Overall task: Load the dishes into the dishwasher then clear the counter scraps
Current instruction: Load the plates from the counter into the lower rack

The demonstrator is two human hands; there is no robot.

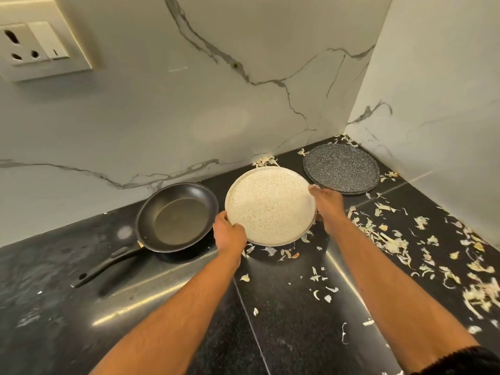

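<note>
A cream speckled plate (270,205) sits tilted a little above the black counter (284,307), held at both sides. My left hand (228,235) grips its lower left rim. My right hand (326,205) grips its right rim. A dark speckled plate (341,167) lies flat in the back right corner. A black frying pan (176,216) rests to the left of the cream plate, its handle pointing toward the front left. Pale vegetable scraps (392,239) are strewn over the right part of the counter.
Marble walls close the counter at the back and on the right. A wall socket (35,41) is mounted at the upper left. More scraps (265,161) lie against the back wall behind the cream plate.
</note>
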